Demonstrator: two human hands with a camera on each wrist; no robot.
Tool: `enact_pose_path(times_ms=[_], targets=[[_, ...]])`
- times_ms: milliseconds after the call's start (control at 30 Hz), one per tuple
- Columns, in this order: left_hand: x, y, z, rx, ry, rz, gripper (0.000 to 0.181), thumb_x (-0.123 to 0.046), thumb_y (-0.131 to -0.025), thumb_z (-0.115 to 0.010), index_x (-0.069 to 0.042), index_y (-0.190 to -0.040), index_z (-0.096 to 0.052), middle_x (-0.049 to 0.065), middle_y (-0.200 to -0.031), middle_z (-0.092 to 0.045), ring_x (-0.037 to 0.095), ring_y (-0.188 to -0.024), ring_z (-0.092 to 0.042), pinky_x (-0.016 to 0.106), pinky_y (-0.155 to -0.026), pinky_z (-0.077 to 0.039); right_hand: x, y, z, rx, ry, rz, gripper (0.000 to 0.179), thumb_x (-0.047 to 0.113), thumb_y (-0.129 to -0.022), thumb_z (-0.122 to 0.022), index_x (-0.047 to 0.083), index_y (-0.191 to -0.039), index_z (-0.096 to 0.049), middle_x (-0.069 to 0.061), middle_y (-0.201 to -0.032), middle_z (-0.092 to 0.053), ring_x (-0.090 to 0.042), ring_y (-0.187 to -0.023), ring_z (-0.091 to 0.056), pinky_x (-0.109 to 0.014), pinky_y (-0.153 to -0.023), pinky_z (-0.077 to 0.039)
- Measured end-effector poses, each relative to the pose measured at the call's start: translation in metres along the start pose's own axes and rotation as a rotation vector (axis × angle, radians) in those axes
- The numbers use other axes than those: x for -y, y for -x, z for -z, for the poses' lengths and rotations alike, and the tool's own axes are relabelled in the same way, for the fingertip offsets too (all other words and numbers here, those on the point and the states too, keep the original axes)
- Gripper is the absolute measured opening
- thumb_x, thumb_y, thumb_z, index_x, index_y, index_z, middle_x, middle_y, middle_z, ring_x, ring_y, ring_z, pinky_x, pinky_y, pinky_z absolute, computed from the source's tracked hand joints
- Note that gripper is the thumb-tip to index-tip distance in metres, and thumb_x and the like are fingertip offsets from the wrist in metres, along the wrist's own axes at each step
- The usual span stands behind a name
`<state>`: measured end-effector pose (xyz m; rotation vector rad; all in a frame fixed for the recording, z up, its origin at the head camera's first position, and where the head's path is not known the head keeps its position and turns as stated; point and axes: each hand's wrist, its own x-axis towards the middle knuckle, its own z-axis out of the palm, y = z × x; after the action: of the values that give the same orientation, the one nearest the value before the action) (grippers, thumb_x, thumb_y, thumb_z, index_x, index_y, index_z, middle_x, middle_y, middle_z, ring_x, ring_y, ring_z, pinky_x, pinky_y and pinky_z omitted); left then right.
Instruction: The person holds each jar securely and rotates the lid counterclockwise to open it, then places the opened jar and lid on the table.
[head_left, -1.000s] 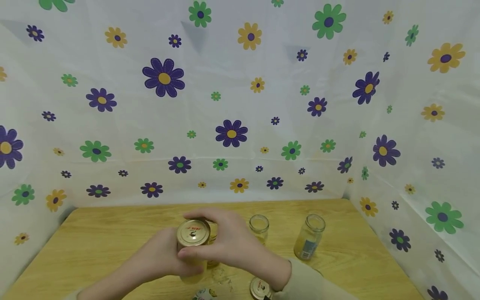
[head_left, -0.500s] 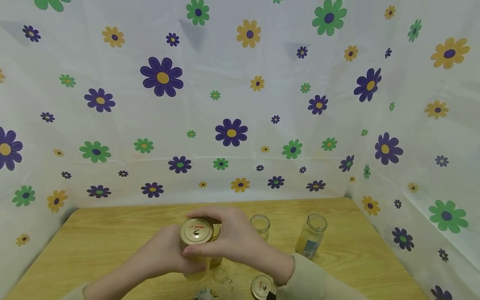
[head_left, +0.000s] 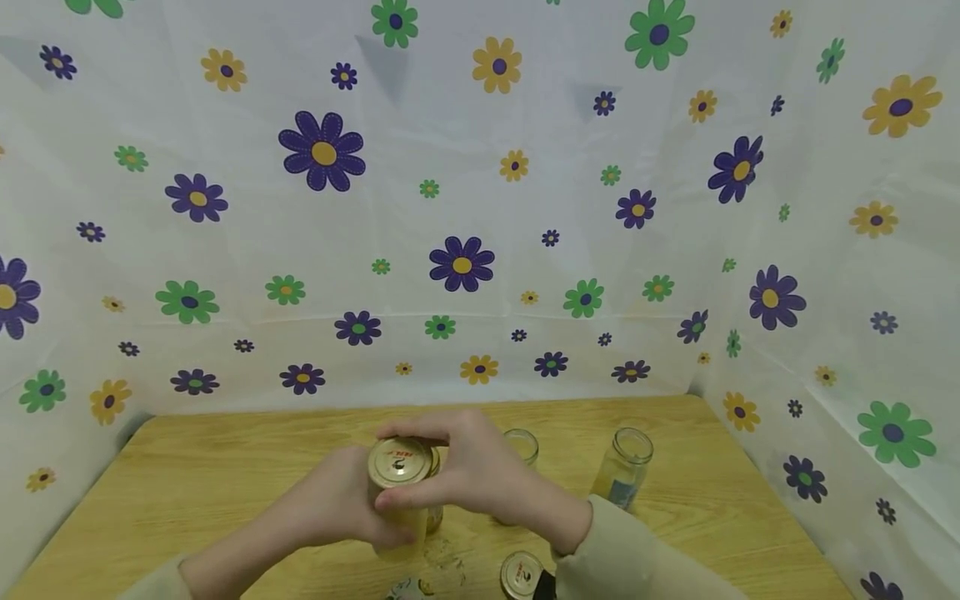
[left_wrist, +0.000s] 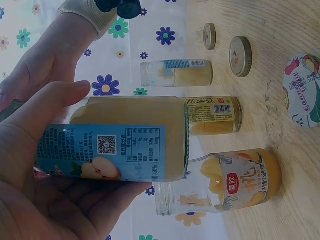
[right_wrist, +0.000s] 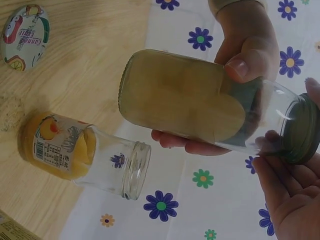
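Note:
My left hand (head_left: 341, 500) grips the body of a glass jar (left_wrist: 115, 142) with pale fruit pieces and a blue label showing an apple. The jar stands upright, raised over the table. My right hand (head_left: 487, 475) curls thumb and fingers around its gold lid (head_left: 400, 461), which sits on the jar's mouth. Behind it stands an open jar (right_wrist: 82, 150) of orange-yellow fruit. Close by is a jar with a yellow label (left_wrist: 212, 115), its top hidden by the held jar in the left wrist view.
Farther right stands an open jar with a blue label (head_left: 622, 475). A gold lid (head_left: 521, 575) lies near my right sleeve, with a second lid (left_wrist: 210, 36) beyond it. A fruit-patterned lid (left_wrist: 302, 90) lies nearer, by a wet patch. Flowered sheeting (head_left: 465, 167) encloses the wooden table.
Both hands and the held jar have drifted slightly to the right in the head view. The grip on jar and lid stays about the same.

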<state>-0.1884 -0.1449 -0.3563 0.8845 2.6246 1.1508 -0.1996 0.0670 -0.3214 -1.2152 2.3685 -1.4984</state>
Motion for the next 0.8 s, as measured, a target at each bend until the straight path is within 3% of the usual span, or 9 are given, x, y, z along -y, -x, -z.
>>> enact_pose_path(times_ms=[267,567,800], targets=[[0.007,-0.005,0.002,0.009,0.049,-0.002,0.048,-0.020,-0.068,-0.098,-0.009,-0.108,-0.073,-0.008,-0.092,-0.077,-0.003,-0.074,-0.062,0.020,-0.067,-0.058,-0.007,-0.005,0.002,-0.007,-0.033,-0.019,0.052,0.014,-0.078,-0.096,0.011,-0.127,-0.078,-0.005,-0.121,-0.081,0.000,-0.107,-0.074,-0.021,-0.095,-0.060],[0.010,-0.001,0.001,0.052,0.123,0.022,0.052,-0.017,-0.070,-0.095,-0.006,-0.113,-0.069,-0.004,-0.096,-0.075,0.002,-0.079,-0.067,0.022,-0.073,-0.059,-0.016,-0.006,-0.003,0.013,-0.095,-0.041,0.050,0.010,-0.079,-0.095,0.011,-0.126,-0.078,-0.007,-0.122,-0.081,0.000,-0.103,-0.075,-0.022,-0.092,-0.062],[0.014,-0.002,0.002,0.055,0.081,0.019,0.050,-0.020,-0.069,-0.097,-0.010,-0.110,-0.071,-0.006,-0.096,-0.076,0.000,-0.081,-0.067,0.021,-0.074,-0.059,-0.023,-0.006,-0.005,0.021,-0.158,-0.044,0.052,0.007,-0.078,-0.094,0.010,-0.127,-0.078,-0.008,-0.125,-0.079,-0.001,-0.106,-0.075,-0.024,-0.094,-0.062]])
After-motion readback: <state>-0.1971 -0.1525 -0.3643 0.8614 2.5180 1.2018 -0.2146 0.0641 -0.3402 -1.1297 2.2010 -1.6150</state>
